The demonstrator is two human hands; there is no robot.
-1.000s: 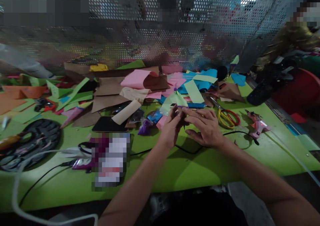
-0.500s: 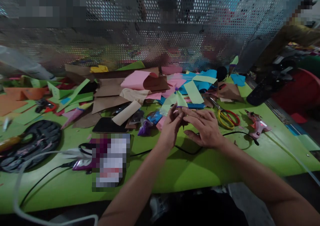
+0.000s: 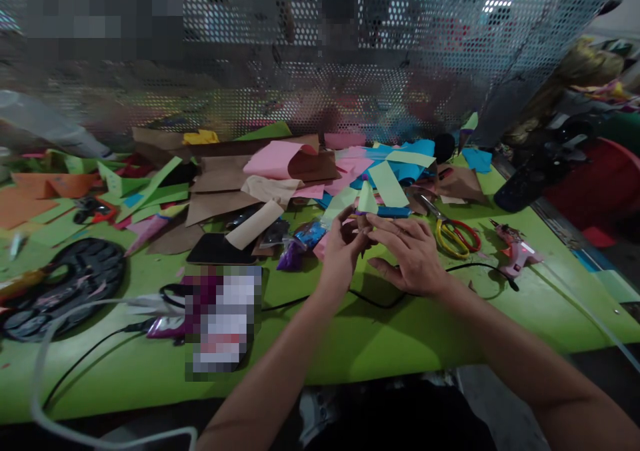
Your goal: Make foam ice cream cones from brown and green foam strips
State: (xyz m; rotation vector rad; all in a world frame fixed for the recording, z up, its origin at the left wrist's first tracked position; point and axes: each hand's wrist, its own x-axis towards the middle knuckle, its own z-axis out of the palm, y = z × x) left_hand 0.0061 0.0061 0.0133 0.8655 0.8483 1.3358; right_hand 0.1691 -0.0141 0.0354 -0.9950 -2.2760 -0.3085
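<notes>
A small cone-shaped craft piece (image 3: 367,199), pale green on top with a purple band and a brown pointed lower part, stands nearly upright between my hands. My left hand (image 3: 341,246) is closed on its brown part with thumb and fingers. From the right, my right hand (image 3: 409,254) reaches over with fingers stretched out. Its fingertips touch the piece or lie right beside it, and the thumb stays apart below. The fingers hide much of the brown part. Yellow-and-red handled scissors (image 3: 453,234) lie right of my right hand, and a pink glue gun (image 3: 517,251) rests farther right.
Coloured paper or felt sheets (image 3: 280,158) heap along the perforated metal screen (image 3: 300,71). A similar cone (image 3: 467,131) stands at back right. Leftward lie a phone (image 3: 220,248), a purple packet (image 3: 290,254) and a black round tray (image 3: 95,271). A black cable (image 3: 375,301) runs under my hands.
The cone has turned from leaning left to nearly upright, and its purple tip has moved right. My left fingers have shifted slightly around it. My right hand is almost unchanged.
</notes>
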